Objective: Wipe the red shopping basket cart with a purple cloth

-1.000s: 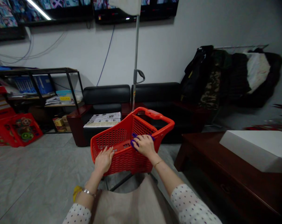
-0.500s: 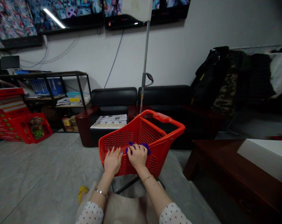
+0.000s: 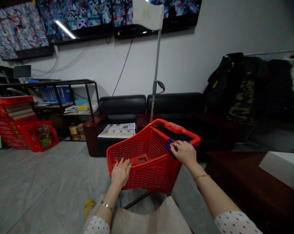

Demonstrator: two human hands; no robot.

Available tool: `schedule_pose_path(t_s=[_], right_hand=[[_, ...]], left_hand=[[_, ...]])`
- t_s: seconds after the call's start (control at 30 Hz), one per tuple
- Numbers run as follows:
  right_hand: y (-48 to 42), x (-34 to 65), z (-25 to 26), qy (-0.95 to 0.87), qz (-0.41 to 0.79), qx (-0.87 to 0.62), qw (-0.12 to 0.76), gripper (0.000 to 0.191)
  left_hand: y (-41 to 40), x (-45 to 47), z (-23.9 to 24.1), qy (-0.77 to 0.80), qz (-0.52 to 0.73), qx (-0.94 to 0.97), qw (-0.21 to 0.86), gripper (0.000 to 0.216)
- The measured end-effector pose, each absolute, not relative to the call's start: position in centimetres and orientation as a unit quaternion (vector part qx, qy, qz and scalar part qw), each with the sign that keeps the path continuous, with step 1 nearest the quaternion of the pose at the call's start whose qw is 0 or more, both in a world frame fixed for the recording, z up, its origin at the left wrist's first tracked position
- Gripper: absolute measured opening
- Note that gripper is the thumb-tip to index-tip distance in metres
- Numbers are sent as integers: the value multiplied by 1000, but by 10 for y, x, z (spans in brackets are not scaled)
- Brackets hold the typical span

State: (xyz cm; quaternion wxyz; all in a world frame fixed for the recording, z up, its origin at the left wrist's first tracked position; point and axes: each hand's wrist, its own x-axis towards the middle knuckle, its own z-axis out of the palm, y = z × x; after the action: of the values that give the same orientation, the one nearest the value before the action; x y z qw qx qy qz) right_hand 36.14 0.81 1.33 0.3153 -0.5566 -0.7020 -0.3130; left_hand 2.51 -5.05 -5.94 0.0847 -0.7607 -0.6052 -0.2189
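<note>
We seem mid-wipe on the red basket (image 3: 147, 172): our right hand (image 3: 185, 152) grips a purple cloth (image 3: 169, 148) against its right rim (just below the handle (image 3: 176, 127)), our left hand (image 3: 121, 172) lies open on its near rim; another stroke needs that brace

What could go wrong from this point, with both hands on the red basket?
1. The red basket sits raised on a thin dark frame. The right hand pressing the purple cloth on its right rim could tip or shift it, since the left hand only rests on the near rim.
2. The pole rises close behind the basket, and a hard push might knock it.
</note>
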Motion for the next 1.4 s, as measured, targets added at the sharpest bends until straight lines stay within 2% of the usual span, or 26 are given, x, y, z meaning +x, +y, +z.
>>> schedule_pose_path(t_s=[0.2,0.47,0.57,0.67,0.87,1.03,1.23,1.4], right_hand=[[5,316,-11,-630,-321,-602,370,27],[-38,183,-49,-710,-225,-537,396,21],[-36,203,-40,-761,-237,-495,345,24],[-24,265,-18,-760,-271,-507,302,27],[1,365,14,-696,-329,-558,310,28],[-4,311,-9,-633,-324,-610,350,25],[-34,211,-44,-702,-237,-567,359,24],[-32,246,-24,-777,-245,-501,292,25]], left_hand=[[-50,38,-63,-619,-241,-743,87,44],[-49,33,-63,-618,-236,-744,90,45],[-51,25,-61,-612,-222,-754,87,46],[-53,19,-61,-611,-213,-758,81,45],[-55,26,-62,-605,-229,-757,88,44],[-56,37,-62,-617,-225,-748,96,46],[-55,34,-61,-614,-221,-751,105,48],[-54,22,-61,-606,-211,-761,92,46]])
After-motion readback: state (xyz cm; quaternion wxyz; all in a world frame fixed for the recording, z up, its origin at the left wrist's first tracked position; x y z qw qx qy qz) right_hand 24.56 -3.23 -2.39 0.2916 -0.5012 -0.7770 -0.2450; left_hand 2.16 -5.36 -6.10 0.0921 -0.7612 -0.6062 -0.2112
